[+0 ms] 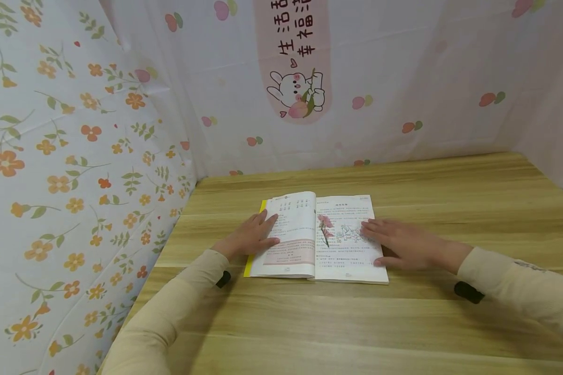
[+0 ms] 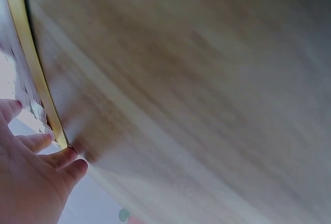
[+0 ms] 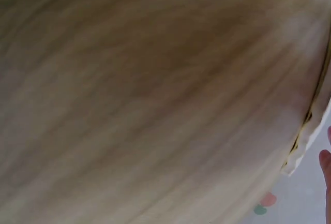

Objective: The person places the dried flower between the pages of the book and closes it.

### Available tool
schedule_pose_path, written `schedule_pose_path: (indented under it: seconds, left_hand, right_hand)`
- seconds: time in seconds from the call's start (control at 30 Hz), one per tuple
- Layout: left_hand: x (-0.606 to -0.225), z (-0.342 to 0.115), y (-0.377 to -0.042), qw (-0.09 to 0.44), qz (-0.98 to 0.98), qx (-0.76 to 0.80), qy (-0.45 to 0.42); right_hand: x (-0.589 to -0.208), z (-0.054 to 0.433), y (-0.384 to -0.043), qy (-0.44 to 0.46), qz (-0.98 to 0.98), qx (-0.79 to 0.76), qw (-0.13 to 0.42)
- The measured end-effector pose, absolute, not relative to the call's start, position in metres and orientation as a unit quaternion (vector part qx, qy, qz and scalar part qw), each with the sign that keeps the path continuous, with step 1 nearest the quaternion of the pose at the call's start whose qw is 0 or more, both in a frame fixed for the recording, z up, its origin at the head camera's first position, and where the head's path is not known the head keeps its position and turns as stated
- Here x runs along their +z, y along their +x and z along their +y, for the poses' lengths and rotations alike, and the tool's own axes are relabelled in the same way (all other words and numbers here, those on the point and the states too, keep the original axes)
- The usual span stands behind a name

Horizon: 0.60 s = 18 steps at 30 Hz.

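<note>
An open book (image 1: 291,229) with a yellow cover edge lies on the wooden table. Close to the fold, on its right page, is a pink flower (image 1: 326,226) with a dark stem, beside a line drawing. My left hand (image 1: 248,235) rests at the left page's outer edge, fingers extended and thumb on the page; the left wrist view has its fingertips (image 2: 76,168) by the yellow edge. Slightly blurred, my right hand (image 1: 405,244) lies over the outer edge of the right page with its fingers extended. Only a sliver of that hand enters the right wrist view.
The wooden table (image 1: 338,328) reaches back to a pale curtain (image 1: 403,67) with a printed rabbit and writing. A flower-patterned curtain (image 1: 65,156) hangs along the left side. Dark straps (image 1: 469,292) show under both sleeves.
</note>
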<state>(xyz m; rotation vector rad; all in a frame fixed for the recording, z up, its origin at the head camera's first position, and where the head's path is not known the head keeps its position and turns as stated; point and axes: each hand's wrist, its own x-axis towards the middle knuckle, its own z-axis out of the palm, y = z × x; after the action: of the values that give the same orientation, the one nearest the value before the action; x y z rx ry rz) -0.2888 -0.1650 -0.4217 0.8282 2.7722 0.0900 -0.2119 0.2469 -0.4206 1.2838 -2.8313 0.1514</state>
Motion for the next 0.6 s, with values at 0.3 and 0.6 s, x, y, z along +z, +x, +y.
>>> schedule_pose_path:
  seconds: [0.3, 0.6]
  left_hand:
    - [-0.423, -0.167, -0.29, 0.135, 0.952, 0.092, 0.258]
    - [-0.416, -0.17, -0.29, 0.105, 0.945, 0.161, 0.264]
  right_hand:
    - [-0.43, 0.25, -0.212, 0.42, -0.907, 0.027, -0.003]
    - [-0.434, 0.252, -0.213, 0.42, -0.907, 0.034, 0.001]
